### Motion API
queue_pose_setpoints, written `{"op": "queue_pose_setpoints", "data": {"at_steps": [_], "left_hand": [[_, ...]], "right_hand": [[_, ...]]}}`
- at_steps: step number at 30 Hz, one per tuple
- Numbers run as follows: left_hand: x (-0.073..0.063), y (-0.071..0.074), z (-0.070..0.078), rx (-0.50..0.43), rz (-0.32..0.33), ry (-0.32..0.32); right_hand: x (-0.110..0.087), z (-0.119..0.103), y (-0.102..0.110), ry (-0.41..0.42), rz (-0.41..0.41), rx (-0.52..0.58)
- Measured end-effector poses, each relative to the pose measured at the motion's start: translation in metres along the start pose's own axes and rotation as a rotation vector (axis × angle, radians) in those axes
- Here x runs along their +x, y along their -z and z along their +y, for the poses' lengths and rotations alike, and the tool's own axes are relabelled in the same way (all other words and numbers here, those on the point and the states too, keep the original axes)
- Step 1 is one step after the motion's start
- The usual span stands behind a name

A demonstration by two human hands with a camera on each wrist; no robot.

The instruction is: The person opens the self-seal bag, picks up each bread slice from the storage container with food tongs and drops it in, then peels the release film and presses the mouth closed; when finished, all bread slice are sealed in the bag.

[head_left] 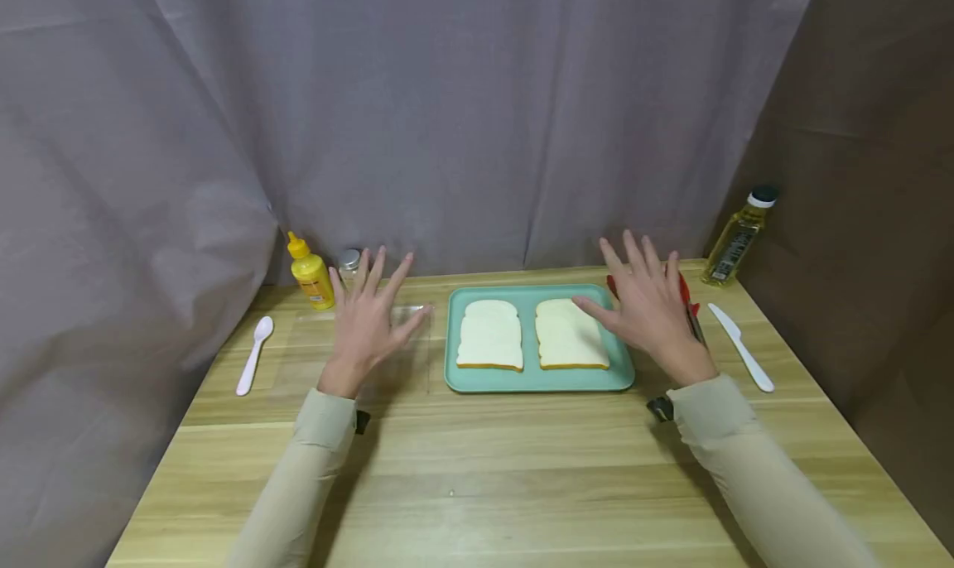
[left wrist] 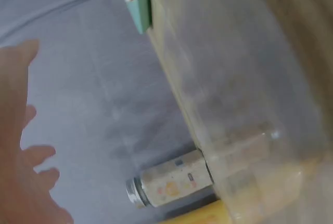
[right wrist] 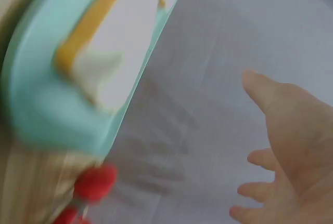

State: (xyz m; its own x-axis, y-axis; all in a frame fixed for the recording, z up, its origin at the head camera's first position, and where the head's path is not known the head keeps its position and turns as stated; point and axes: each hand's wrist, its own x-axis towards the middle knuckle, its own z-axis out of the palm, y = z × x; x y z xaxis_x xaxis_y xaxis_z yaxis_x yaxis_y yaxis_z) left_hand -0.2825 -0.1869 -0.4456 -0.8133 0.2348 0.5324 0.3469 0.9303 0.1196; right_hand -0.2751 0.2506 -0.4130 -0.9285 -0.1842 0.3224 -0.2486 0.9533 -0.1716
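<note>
My left hand [head_left: 363, 326] hovers with fingers spread over a clear flat sheet or board [head_left: 298, 361], holding nothing. Behind its fingertips stands a small shaker jar [left wrist: 174, 178] with a metal lid, partly hidden in the head view. To the left of that is a yellow squeeze bottle [head_left: 313, 278]. Over the right end of a mint green tray [head_left: 529, 381] is my right hand [head_left: 650, 311], its fingers spread and nothing in them. Two bread slices [head_left: 489, 334] lie side by side on the tray. A red-ended tool [right wrist: 94, 183] lies partly hidden beneath the right hand.
A white plastic spoon [head_left: 257, 354] lies at the far left, and a white plastic knife [head_left: 741, 348] at the far right. An oil bottle [head_left: 736, 241] with a dark cap stands in the back right corner. Grey curtain [head_left: 462, 121] hangs behind the wooden table [head_left: 507, 485].
</note>
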Motion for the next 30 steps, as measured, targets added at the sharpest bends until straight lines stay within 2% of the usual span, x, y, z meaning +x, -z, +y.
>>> {"op": "queue_pose_setpoints", "data": {"at_steps": [2, 5, 8, 12, 16, 20, 24, 30], "left_hand": [[-0.008, 0.003, -0.004, -0.06, 0.022, -0.007], [-0.019, 0.006, -0.009, -0.16, 0.002, -0.02], [-0.029, 0.006, -0.014, -0.213, -0.085, -0.038], [-0.036, 0.002, -0.02, -0.274, -0.227, -0.044], [-0.038, -0.003, -0.024, -0.336, -0.305, -0.048], [-0.035, -0.006, -0.025, -0.378, -0.367, -0.064], [-0.036, -0.007, -0.028, -0.383, -0.405, -0.057], [-0.041, -0.012, -0.032, -0.369, -0.452, -0.084]], "right_hand": [[-0.001, -0.018, -0.006, 0.055, 0.011, 0.048], [-0.005, -0.047, -0.021, 0.139, 0.01, 0.126], [-0.007, -0.076, -0.036, 0.223, -0.016, 0.204], [-0.005, -0.112, -0.055, 0.308, -0.096, 0.286], [0.002, -0.146, -0.073, 0.37, -0.188, 0.343], [0.009, -0.176, -0.086, 0.416, -0.265, 0.349], [0.012, -0.2, -0.097, 0.448, -0.318, 0.342], [0.008, -0.218, -0.105, 0.442, -0.403, 0.222]]}}
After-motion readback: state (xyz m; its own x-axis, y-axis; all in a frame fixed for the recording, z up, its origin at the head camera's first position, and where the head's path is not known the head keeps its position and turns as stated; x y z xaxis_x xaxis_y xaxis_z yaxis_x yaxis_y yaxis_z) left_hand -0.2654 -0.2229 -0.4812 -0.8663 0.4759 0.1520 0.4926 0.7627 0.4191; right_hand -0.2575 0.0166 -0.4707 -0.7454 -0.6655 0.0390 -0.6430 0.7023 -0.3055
